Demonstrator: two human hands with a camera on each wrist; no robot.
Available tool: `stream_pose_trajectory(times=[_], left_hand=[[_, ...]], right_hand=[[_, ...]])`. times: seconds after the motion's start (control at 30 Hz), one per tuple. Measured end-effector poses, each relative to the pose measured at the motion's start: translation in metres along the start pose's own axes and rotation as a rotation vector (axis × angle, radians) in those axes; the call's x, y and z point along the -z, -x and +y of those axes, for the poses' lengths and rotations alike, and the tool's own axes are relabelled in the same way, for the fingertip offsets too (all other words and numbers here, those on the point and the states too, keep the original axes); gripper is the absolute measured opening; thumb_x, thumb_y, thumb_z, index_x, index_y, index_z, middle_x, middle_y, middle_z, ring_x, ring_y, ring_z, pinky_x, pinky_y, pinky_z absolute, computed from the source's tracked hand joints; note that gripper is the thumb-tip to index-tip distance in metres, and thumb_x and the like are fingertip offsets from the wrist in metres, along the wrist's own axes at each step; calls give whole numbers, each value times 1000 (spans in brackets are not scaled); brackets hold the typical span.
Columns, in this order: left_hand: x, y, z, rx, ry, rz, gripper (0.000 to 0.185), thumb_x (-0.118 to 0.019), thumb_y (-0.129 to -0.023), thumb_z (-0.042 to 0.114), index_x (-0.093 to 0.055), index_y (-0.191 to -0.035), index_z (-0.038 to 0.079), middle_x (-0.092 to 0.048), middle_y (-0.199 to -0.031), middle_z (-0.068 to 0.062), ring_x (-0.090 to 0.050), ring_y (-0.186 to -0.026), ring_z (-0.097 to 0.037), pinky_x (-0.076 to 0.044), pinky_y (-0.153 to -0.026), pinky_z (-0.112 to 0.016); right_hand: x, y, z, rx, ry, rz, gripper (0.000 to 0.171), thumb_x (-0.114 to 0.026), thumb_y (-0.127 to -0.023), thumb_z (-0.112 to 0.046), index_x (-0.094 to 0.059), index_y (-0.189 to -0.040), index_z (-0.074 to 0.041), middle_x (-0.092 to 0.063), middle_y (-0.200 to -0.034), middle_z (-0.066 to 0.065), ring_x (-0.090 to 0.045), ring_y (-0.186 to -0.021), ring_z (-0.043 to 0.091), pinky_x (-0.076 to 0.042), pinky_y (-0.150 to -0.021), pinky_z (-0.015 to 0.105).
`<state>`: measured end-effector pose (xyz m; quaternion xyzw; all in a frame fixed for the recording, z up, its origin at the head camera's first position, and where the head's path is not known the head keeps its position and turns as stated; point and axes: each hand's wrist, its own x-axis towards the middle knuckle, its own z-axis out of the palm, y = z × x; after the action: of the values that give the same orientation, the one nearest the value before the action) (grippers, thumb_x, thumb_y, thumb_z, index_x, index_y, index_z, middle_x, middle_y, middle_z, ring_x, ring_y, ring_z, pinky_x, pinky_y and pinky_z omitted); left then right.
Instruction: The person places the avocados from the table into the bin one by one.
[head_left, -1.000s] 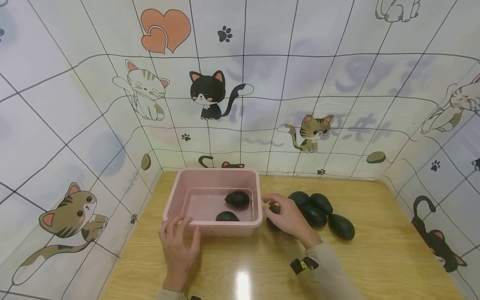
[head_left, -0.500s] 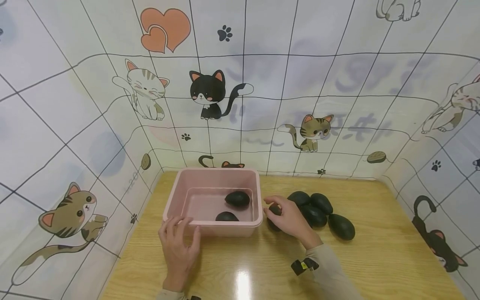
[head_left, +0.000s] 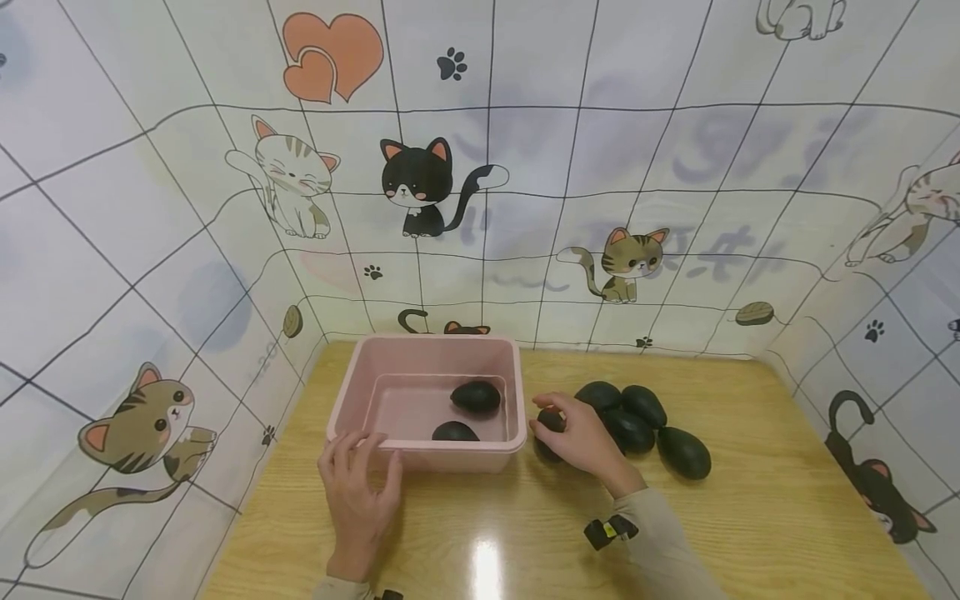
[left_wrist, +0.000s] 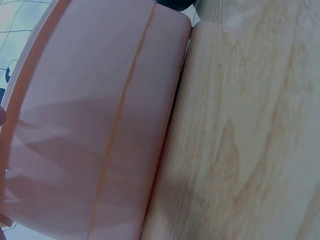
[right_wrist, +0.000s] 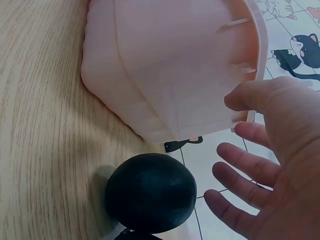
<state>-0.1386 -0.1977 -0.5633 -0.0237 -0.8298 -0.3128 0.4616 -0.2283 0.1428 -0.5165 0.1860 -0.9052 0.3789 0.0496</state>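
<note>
Hovering right hand [head_left: 581, 437], fingers [right_wrist: 245, 172] spread

dark oval avocado [head_left: 547, 433] on table, beside pink bin [head_left: 352, 392]

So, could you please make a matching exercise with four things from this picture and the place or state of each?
Things:
1. left hand
2. right hand
3. pink tub
4. wooden table

States:
A. over a dark avocado beside the tub
B. holds two avocados
C. rests on the tub's near rim
D. bears four loose avocados at the right

Pairs: 1-C, 2-A, 3-B, 4-D
</note>
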Motion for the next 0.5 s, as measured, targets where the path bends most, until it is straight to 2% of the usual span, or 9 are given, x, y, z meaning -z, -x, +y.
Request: stream_pose_trajectory(times=[0.23, 0.5], left_hand=[[0, -1, 1, -15, 5, 3, 31, -72, -87, 29, -73, -108, 7, -67, -116, -22, -49, -118, -45, -33, -106, -55], [1, -1, 2, -6, 1, -5, 32, -72, -88, 30, -73, -108, 5, -67, -116, -22, -49, -120, -46, -32, -106, -56]], right_hand=[[1, 2, 3, -36, 24, -11, 41, -78, -95, -26, -71, -132, -12, -74, -132, 9, -71, -117, 32, -58, -96, 51], [-1, 4, 8, -43, 63, -8, 41, -77, -94, -23, -71, -132, -9, -74, -131, 11, -71, -117, 34, -59, -96, 53]])
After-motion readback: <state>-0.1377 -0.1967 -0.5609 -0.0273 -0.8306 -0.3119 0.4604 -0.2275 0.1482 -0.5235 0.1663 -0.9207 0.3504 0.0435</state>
